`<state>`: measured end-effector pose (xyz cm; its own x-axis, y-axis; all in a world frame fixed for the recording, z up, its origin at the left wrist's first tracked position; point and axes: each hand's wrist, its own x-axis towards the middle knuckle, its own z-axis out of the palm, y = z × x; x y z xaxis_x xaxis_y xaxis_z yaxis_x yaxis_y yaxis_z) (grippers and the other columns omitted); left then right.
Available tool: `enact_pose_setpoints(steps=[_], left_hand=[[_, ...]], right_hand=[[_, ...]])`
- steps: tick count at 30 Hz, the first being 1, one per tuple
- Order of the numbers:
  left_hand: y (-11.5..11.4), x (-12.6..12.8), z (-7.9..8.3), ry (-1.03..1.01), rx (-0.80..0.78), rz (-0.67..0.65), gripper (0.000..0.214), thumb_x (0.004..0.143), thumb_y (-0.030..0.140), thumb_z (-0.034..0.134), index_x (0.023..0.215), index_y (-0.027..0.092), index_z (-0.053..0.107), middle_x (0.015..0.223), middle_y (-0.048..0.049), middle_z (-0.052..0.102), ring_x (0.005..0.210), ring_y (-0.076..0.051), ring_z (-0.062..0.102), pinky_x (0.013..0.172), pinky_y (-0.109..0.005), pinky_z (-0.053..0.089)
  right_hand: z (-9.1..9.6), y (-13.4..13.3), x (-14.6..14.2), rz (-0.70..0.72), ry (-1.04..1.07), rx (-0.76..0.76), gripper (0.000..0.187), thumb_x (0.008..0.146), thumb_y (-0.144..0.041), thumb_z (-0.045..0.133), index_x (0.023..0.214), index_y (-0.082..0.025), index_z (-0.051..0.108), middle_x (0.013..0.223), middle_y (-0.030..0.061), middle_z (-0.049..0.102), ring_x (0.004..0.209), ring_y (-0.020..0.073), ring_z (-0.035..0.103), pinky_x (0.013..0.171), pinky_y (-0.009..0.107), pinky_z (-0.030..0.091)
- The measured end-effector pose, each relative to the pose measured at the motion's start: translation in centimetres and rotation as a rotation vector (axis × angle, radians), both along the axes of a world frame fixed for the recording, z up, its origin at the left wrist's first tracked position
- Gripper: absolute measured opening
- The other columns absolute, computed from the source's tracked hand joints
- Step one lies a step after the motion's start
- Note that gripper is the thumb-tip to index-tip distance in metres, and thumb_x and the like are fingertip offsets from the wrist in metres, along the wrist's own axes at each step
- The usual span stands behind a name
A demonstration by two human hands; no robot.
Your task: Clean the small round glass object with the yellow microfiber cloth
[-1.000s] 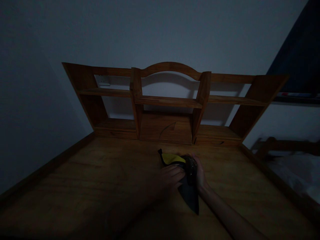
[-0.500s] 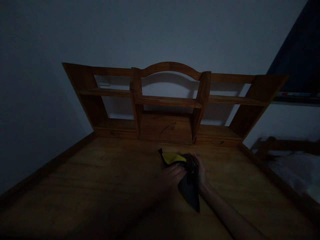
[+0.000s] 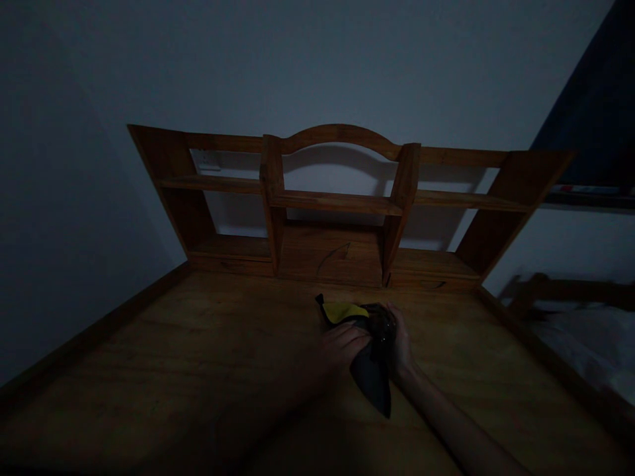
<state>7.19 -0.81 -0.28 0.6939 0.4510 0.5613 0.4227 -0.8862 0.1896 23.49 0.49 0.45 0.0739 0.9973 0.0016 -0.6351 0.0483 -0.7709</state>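
The scene is very dim. A dark cloth pouch (image 3: 373,380) with a yellow lining (image 3: 343,310) lies on the wooden desk (image 3: 198,357), just in front of me. My left hand (image 3: 342,347) rests on the pouch's left side, fingers curled over its edge. My right hand (image 3: 399,340) cups a small dark, shiny object (image 3: 381,328) against the pouch from the right. What that object is I cannot make out.
A wooden hutch (image 3: 337,205) with bare shelves and an arched top stands at the back of the desk against a pale wall. A raised rim (image 3: 89,337) runs along the desk's left side. A bed with a wooden frame (image 3: 570,291) lies at the right.
Both hands have shifted slightly on the pouch, and its lower tip has swung a little to the left. The camera view has nudged down a touch.
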Motion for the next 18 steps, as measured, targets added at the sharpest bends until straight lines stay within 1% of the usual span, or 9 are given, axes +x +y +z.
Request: enact_pose_setpoints(steps=[3,7,12,15,18], left_hand=[[0.2,-0.1,0.1,-0.018,0.028,0.010,0.031,0.094,0.016,0.041,0.124,0.018,0.049,0.117,-0.0028,0.059,0.113,-0.016,0.051,0.107,-0.031,0.037],[0.4,-0.5,0.2,0.033,0.034,-0.005,0.033,0.091,0.017,0.047,0.124,0.018,0.048,0.118,-0.0036,0.060,0.114,-0.016,0.052,0.113,-0.037,0.029],[0.2,-0.9,0.4,0.051,0.068,0.050,0.032,0.089,0.028,0.054,0.119,0.018,0.051,0.115,-0.0042,0.061,0.112,-0.019,0.053,0.106,-0.038,0.038],[-0.1,-1.0,0.8,0.077,0.067,0.057,0.029,0.089,0.031,0.055,0.114,0.018,0.053,0.110,-0.0043,0.062,0.108,-0.018,0.055,0.102,-0.036,0.041],[-0.2,-1.0,1.2,0.073,0.057,0.070,0.030,0.089,0.034,0.055,0.113,0.018,0.053,0.108,-0.0048,0.062,0.107,-0.019,0.056,0.100,-0.036,0.043]], right_hand=[[0.0,0.1,0.0,0.011,-0.008,-0.014,0.033,0.078,-0.047,0.058,0.082,-0.019,0.074,0.084,0.0020,0.071,0.080,0.0192,0.064,0.085,0.028,0.049],[-0.1,0.1,-0.2,0.020,0.031,-0.076,0.032,0.075,-0.048,0.061,0.078,-0.019,0.074,0.081,0.0011,0.071,0.075,0.0182,0.064,0.079,0.028,0.051],[-0.3,0.0,-0.4,0.092,0.063,-0.072,0.030,0.073,-0.047,0.066,0.083,-0.019,0.073,0.084,-0.0010,0.071,0.081,0.0172,0.063,0.082,0.025,0.049],[-0.7,0.1,-0.4,0.092,0.044,-0.099,0.031,0.072,-0.048,0.067,0.082,-0.020,0.073,0.082,-0.0018,0.070,0.083,0.0169,0.063,0.083,0.024,0.048],[-1.1,0.3,-0.4,0.069,0.022,-0.083,0.029,0.071,-0.047,0.067,0.081,-0.020,0.072,0.084,-0.0020,0.070,0.083,0.0169,0.063,0.084,0.024,0.048]])
